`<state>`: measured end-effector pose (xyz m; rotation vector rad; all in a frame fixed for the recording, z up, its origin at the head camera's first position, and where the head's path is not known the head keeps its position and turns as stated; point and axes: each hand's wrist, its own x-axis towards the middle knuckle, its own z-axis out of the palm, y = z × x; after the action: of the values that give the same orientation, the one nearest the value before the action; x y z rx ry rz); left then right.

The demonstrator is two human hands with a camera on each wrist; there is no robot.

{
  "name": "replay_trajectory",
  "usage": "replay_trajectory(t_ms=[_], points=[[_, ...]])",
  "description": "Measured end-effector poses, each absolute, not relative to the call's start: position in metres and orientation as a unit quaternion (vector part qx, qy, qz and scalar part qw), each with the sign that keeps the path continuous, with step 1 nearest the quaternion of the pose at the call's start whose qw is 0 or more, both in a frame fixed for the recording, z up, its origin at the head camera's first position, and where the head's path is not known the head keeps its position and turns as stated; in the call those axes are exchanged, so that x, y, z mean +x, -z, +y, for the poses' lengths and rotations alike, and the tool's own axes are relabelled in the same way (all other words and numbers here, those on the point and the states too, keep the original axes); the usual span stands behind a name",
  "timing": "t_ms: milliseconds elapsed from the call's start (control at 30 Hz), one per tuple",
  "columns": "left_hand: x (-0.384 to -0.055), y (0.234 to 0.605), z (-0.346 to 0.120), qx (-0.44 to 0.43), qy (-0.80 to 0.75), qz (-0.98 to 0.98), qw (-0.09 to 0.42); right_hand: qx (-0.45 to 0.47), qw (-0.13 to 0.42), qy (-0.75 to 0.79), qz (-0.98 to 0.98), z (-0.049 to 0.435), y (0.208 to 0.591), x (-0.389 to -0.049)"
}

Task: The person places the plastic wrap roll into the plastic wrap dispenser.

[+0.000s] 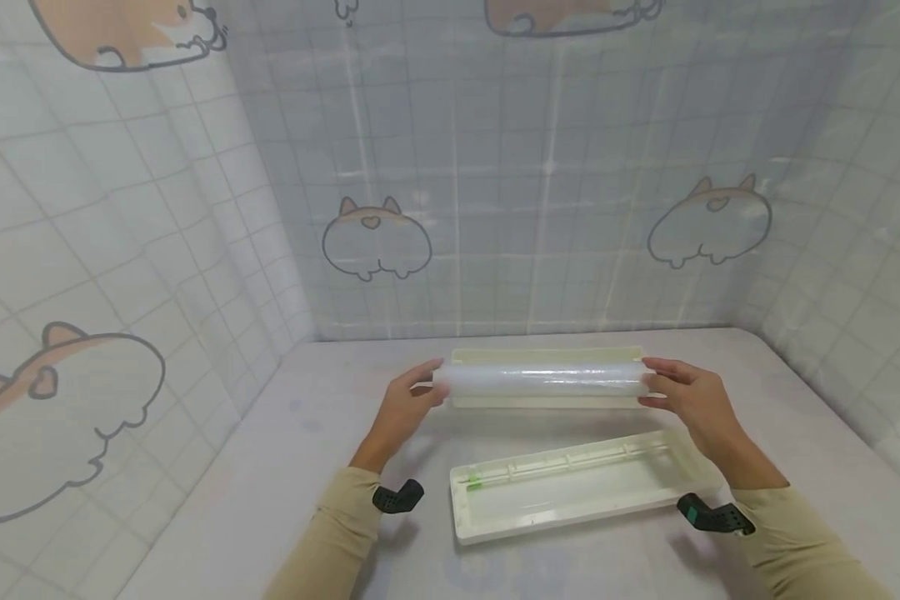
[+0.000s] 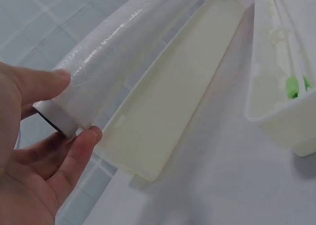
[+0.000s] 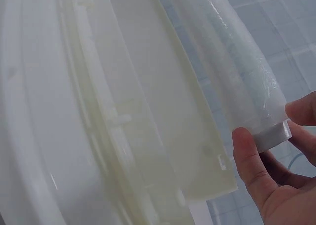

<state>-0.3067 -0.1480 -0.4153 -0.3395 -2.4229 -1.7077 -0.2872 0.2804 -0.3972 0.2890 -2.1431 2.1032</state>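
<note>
A roll of clear plastic wrap (image 1: pixel 547 379) is held level between both hands, over a cream-coloured box base (image 1: pixel 547 402) at the back of the table. My left hand (image 1: pixel 411 400) grips the roll's left end; in the left wrist view the thumb and fingers (image 2: pixel 79 153) pinch the core's rim. At the other end my right hand (image 1: pixel 693 400) grips the core, which sticks out a little past the film in the right wrist view. Nearer me lies a white tray-like lid (image 1: pixel 570 512), its inside facing up, with a rail and a small green slider (image 1: pixel 474 481) along its far side.
The pale table (image 1: pixel 307 500) ends at a back wall (image 1: pixel 495 208) of gridded curtain printed with cartoon dogs. Similar curtain (image 1: pixel 157 250) hangs on the left and right. A black wrist camera (image 1: pixel 399 497) sits at each sleeve cuff.
</note>
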Motion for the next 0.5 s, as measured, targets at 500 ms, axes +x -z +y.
replay_trajectory(t_ms=[500], points=[[-0.321, 0.403, -0.134, -0.1, 0.519, -0.843, 0.099, 0.077, 0.068, -0.675, -0.73, 0.286, 0.388, -0.295]])
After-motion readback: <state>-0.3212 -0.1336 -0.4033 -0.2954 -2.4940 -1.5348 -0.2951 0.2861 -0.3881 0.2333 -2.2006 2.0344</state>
